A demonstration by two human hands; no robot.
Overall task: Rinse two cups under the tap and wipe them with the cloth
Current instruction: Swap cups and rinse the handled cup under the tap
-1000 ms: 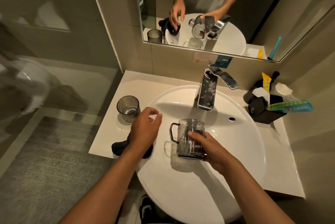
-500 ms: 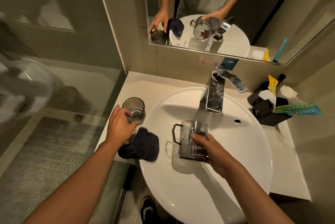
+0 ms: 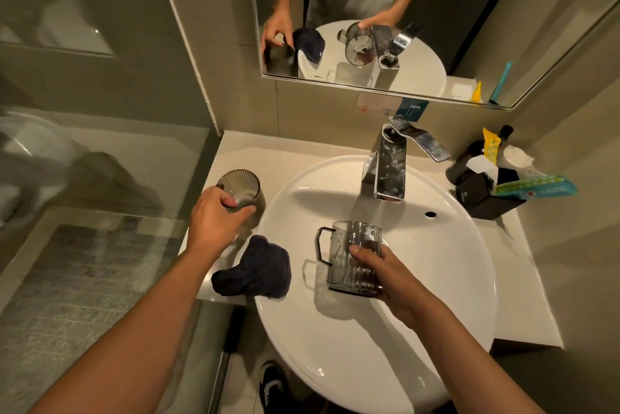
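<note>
A ribbed smoky glass tumbler (image 3: 242, 182) stands on the counter left of the white basin (image 3: 453, 279). My left hand (image 3: 214, 222) is wrapped around its near side. My right hand (image 3: 392, 282) holds a smoky glass mug with a handle (image 3: 349, 252) upright over the middle of the basin, handle pointing left. A dark blue cloth (image 3: 256, 269) lies crumpled on the counter edge and basin rim between my two hands. The chrome tap (image 3: 391, 165) stands behind the mug, with no water seen running.
A black box with toiletries (image 3: 486, 188) and packets sits on the counter at the right. The mirror (image 3: 436, 11) above reflects my hands and the cups. A glass shower screen (image 3: 100, 178) borders the counter on the left. A shoe (image 3: 273, 386) shows below the basin.
My left hand left the cloth on the counter edge, moved back left and closed around the tumbler. The right hand kept the mug over the basin.
</note>
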